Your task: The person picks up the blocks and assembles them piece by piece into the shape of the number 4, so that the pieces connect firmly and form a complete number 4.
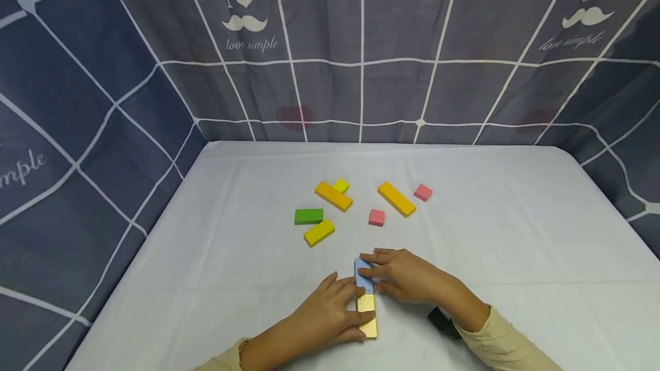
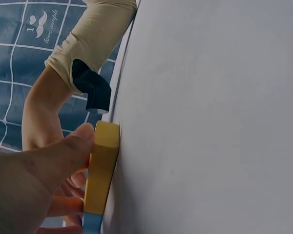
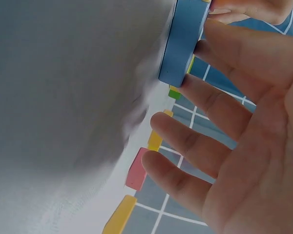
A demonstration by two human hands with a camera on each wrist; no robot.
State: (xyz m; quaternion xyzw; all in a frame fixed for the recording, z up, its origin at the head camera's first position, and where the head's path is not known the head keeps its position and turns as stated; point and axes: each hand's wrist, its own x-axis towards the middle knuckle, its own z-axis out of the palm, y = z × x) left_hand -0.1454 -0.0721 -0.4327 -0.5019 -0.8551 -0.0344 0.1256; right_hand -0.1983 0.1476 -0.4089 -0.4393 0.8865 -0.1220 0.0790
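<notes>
A light-blue block (image 1: 365, 283) and a golden-yellow block (image 1: 365, 303) lie end to end on the white table, in line away from the person. My left hand (image 1: 325, 314) reaches over from the left, with its fingertips on the yellow block and near the joint. In the left wrist view its thumb lies against the upper end of the yellow block (image 2: 101, 165). From the right, my right hand (image 1: 412, 276) touches the top of the blue block with extended fingertips. The right wrist view shows its fingers spread beside the blue block (image 3: 180, 44).
Farther back lie two orange blocks (image 1: 396, 199), two small pink blocks (image 1: 376, 218), a green block (image 1: 309, 216), a yellow block (image 1: 319, 233) and a small yellow piece (image 1: 341, 185). Dark checked cloth (image 1: 330, 96) stands behind the table (image 1: 232, 279) and at both sides.
</notes>
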